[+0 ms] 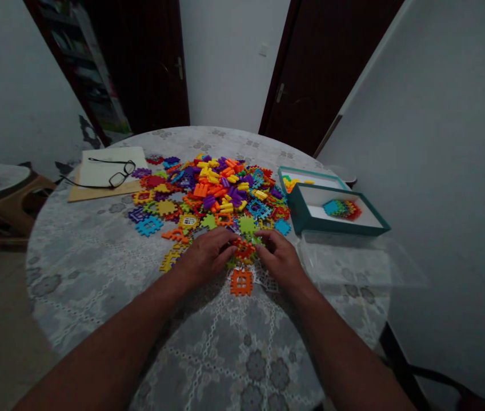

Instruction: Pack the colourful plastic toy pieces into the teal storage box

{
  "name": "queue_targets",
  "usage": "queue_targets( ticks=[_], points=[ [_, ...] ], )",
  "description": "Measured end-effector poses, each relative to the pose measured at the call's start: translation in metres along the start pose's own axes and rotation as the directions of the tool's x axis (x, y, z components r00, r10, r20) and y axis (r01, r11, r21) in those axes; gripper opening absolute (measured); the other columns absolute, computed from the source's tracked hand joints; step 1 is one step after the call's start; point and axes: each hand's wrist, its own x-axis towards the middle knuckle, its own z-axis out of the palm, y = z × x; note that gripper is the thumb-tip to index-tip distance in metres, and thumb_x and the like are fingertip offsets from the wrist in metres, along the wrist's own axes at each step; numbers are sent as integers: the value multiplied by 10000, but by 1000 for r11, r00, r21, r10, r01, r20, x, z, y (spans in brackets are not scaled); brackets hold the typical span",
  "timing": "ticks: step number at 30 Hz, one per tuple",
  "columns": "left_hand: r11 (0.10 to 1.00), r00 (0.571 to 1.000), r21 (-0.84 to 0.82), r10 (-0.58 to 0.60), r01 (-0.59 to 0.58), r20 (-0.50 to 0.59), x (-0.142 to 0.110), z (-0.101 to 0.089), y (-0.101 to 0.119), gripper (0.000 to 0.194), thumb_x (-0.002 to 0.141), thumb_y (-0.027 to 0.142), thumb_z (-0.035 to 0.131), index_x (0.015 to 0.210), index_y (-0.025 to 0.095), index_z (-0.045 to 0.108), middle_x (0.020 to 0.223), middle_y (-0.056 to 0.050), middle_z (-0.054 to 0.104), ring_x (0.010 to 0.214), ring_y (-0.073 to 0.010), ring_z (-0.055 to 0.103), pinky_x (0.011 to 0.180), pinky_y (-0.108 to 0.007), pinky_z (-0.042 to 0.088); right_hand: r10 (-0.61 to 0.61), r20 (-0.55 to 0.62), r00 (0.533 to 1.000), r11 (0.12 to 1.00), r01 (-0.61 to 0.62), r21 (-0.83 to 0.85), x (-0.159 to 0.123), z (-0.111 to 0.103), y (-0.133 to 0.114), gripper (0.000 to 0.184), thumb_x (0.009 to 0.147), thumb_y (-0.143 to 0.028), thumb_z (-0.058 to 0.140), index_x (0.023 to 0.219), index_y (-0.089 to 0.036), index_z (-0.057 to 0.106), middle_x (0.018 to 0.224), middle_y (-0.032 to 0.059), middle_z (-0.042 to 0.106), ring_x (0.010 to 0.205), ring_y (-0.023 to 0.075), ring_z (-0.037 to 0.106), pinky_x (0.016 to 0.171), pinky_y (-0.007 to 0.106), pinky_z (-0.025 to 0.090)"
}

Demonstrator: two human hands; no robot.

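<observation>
A red-orange toothed building piece (pixel 244 249) is held between my two hands at the front of a heaped pile of plastic building pieces (pixel 220 182). My left hand (pixel 211 249) pinches its left side with thumb and fingers. On its right side, my right hand (pixel 280 254) closes with curled fingers, partly hiding the contact. A light green piece (pixel 248 224) lies just beyond the fingers. Nearer to me, an orange window-shaped piece (pixel 241 282) rests on the cloth, beside white lattice pieces (pixel 268 281).
At right stand a teal-edged box (pixel 340 231) holding a fanned row of colored pieces (pixel 342 209) and a shallow tray (pixel 317 174) with yellow pieces. A clear plastic cover (pixel 353 260) lies before them. Eyeglasses (pixel 117 180) rest on paper (pixel 113 157) at left. A patterned cloth covers the round table (pixel 208 354).
</observation>
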Motion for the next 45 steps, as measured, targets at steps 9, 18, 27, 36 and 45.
queue_targets(
  ticks=[9, 18, 27, 36, 45],
  points=[
    [998, 998, -57, 25, -22, 53, 1, 0, 0, 324, 1053, 256, 623, 1349, 304, 745, 1275, -86, 809, 1170, -267, 761, 1062, -485, 612, -108, 137, 985, 980, 82, 181, -6, -2, -25, 236, 995, -299, 654, 1182, -274, 796, 1129, 62, 752, 1059, 227, 716, 974, 386, 580],
    [990, 996, -103, -90, 92, 20, 3, -8, 7, 284, 994, 276, 650, 1241, 278, 790, 1171, -73, 836, 1043, -267, 782, 967, -433, 615, 5, 101, 995, 917, -44, 396, -7, -1, -23, 182, 943, -329, 656, 1051, -238, 771, 986, 31, 747, 735, 168, 705, 712, 322, 617],
    [915, 963, -307, -270, 260, 10, 3, -14, 7, 225, 984, 357, 637, 1151, 229, 716, 1017, -48, 803, 882, -229, 748, 785, -345, 599, -96, -160, 982, 961, 50, -271, 8, -16, 2, 296, 972, -227, 532, 1140, -214, 775, 1143, 117, 746, 1085, 262, 722, 1033, 431, 577],
    [937, 965, -239, -263, 254, -10, 4, -9, 9, 163, 975, 333, 648, 1093, 236, 706, 972, -30, 784, 826, -209, 717, 773, -336, 580, 58, 56, 997, 783, -10, -621, 2, -2, 13, 205, 998, -284, 695, 1185, -219, 744, 1216, 132, 690, 1097, 277, 695, 959, 365, 567],
    [925, 941, -240, -324, 294, -98, 3, -10, 5, 192, 966, 334, 650, 1137, 258, 694, 996, -32, 787, 849, -231, 725, 779, -363, 579, 84, 43, 995, 725, -32, -689, 1, -4, 4, 76, 1035, -237, 649, 1076, -212, 707, 1146, 122, 652, 1005, 256, 678, 866, 337, 542]
  ],
)
